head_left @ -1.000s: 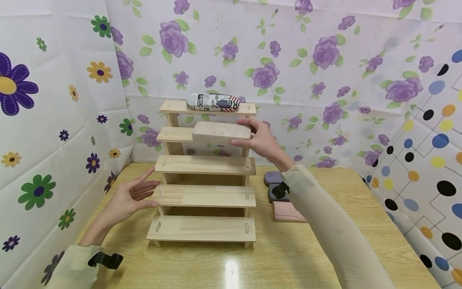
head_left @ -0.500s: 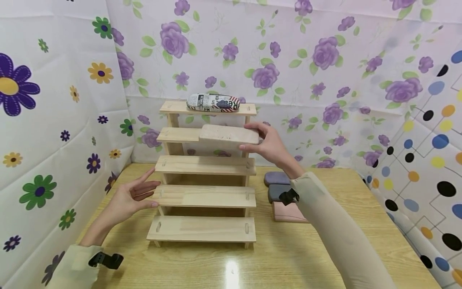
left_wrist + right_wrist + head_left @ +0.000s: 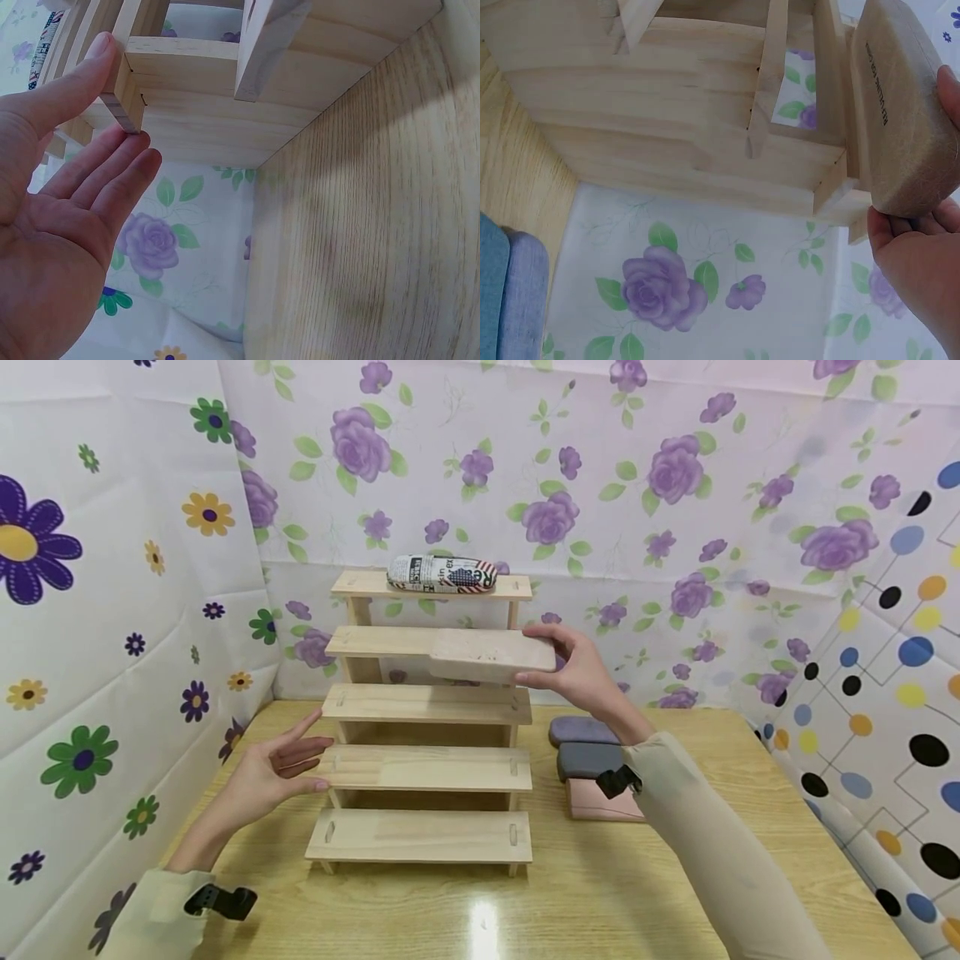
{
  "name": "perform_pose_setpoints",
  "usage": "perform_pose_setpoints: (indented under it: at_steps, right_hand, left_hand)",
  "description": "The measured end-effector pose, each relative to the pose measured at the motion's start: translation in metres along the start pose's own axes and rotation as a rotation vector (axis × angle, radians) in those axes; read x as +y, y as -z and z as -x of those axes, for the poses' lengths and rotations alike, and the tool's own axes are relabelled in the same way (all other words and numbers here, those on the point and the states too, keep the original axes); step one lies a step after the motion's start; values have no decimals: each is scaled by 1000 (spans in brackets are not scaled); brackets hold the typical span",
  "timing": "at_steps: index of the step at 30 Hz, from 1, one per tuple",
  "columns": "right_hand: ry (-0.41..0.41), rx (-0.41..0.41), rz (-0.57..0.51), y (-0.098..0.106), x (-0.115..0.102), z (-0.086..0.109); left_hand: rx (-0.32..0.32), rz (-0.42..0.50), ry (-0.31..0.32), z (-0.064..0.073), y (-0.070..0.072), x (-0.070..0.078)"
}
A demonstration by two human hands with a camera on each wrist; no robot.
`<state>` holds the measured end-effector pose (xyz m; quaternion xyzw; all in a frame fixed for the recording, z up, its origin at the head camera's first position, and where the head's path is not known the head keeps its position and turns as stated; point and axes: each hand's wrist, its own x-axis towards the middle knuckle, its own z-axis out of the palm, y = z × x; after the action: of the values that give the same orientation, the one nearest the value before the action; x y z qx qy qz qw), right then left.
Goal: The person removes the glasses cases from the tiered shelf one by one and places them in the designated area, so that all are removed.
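Note:
A beige glasses case (image 3: pixel 491 652) is gripped at its right end by my right hand (image 3: pixel 585 677), in front of the second tier from the top of a stepped wooden rack (image 3: pixel 431 703). In the right wrist view, the underside of the case (image 3: pixel 900 112) shows small dark lettering. My left hand (image 3: pixel 258 777) holds the left end of the rack's fourth tier from the top, thumb (image 3: pixel 97 49) on one side and fingertips (image 3: pixel 142 146) on the other. On the top tier lies a newsprint-patterned glasses case (image 3: pixel 442 574).
Right of the rack, on the wooden table (image 3: pixel 420 910), lie a purple case (image 3: pixel 577 729), a grey-blue case (image 3: pixel 585 760) and a pink case (image 3: pixel 600 800). Patterned cloth walls (image 3: pixel 675 568) stand behind and at both sides.
My right hand has carried the beige glasses case to the right and lower in the view, uncovering more of the second tier. The left hand stays in place on the rack.

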<state>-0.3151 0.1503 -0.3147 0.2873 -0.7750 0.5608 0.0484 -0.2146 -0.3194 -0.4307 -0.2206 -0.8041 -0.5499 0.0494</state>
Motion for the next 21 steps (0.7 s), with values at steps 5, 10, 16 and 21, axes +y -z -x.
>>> perform_pose_setpoints:
  at_steps: [5,10,16,21]
  right_hand:
    - [-5,0,4,7,3,11]
    - [-7,8,7,12,7,21]
    - [-5,12,30,20,12,32]
    - [5,16,35,27,18,41]
  left_hand:
    - [1,-10,-6,0,-1,-1]
    - [6,-33,-6,0,-1,0]
    - [13,-43,-8,0,0,0]
    - [12,-52,-6,1,0,0]
